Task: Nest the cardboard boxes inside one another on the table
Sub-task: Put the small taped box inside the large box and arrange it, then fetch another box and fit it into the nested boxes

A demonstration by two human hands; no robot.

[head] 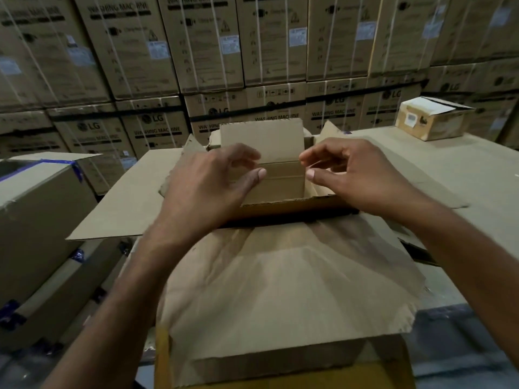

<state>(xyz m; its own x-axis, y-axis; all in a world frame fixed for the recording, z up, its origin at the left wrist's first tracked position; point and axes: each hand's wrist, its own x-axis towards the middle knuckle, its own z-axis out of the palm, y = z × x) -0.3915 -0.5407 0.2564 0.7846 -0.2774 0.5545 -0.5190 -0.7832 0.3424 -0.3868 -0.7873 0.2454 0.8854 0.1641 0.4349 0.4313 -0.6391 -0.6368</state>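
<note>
Both hands hover over the middle of the frame with fingers loosely curled and thumbs held apart from them, gripping nothing. The left hand point(207, 186) sits over the left edge of the small cardboard box point(280, 181). Its fingertips are near the box's upright far flap point(261, 138), though whether they touch it cannot be told. The right hand point(354, 178) hangs just over the box's right edge, its thumb and forefinger parted by a narrow gap.

The small cardboard box stands open-topped inside the large cardboard box point(283, 211), centre of the frame, with its near wall just behind the large box's near rim. The large box's flaps are spread outward. A wide, creased near flap point(280, 282) fills the lower centre, and another flap point(126, 197) lies flat toward the left.

The large box rests on the table point(477, 169), whose top looks brown like cardboard. At the upper right a small labelled carton point(432, 122) sits on the table, well apart. At the left edge stands a box with blue tape point(36, 209). Stacked washing machine cartons point(196, 51) fill the whole top of the frame.
</note>
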